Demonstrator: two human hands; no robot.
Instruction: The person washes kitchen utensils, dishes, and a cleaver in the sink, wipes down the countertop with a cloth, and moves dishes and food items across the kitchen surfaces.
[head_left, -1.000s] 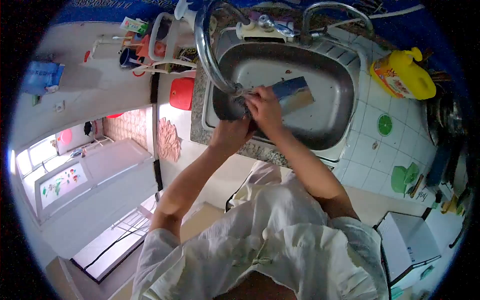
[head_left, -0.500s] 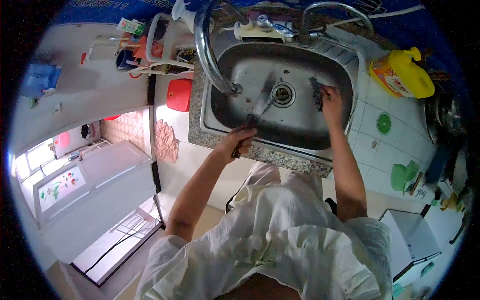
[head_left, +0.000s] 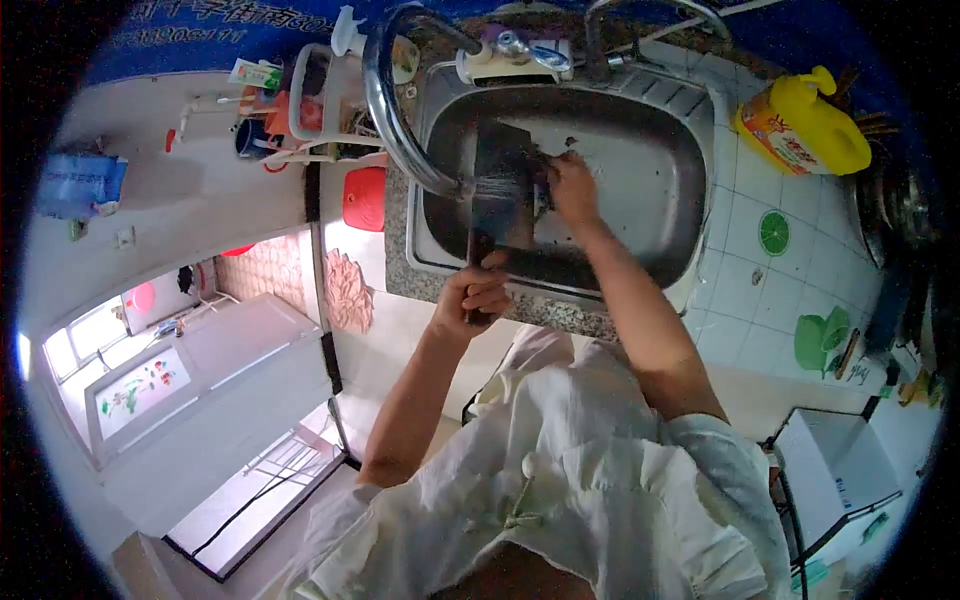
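Note:
My left hand (head_left: 472,297) is wrapped round the dark handle of a cleaver at the sink's front edge. The broad, dark cleaver blade (head_left: 503,200) stands up over the left part of the steel sink (head_left: 640,170). Water runs from the curved faucet (head_left: 383,110) onto the blade. My right hand (head_left: 575,192) is closed on a dark, crumpled scrubbing pad (head_left: 543,180) beside the blade's right side. Much of the pad is hidden by the fingers, and I cannot tell whether it touches the metal.
A yellow jug (head_left: 800,125) stands on the white tiles right of the sink. Behind the sink is a faucet base with a lever (head_left: 535,52). At left are a rack (head_left: 315,95) with small items and a red container (head_left: 364,198). A granite edge (head_left: 560,312) borders the front.
The cleaver has moved left under the faucet, its blade face now turned into view, and water now runs onto it. My right hand has moved left with the pad to the blade.

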